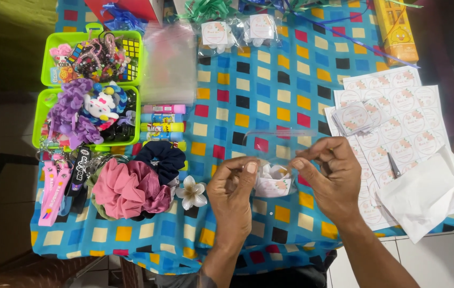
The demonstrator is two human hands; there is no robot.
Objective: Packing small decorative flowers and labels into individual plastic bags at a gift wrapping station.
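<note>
fingers of left hand [232,186] and right hand [329,173] pinch opposite edges of clear packet [274,181] between them; its long axis runs left-right, low over checked surface [269,80].

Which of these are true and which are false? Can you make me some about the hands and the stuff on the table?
1. Both hands hold a clear bag. True: the left hand and right hand pinch it from either side.
2. The pink scrunchie lies in the green tray. False: it lies on the cloth, below the tray.
3. A white flower lies beside the left hand. True.
4. The sticker sheets are left of the hands. False: they lie to the right.
5. The scissors are in the right hand. False: they rest on the sticker sheets.
</note>
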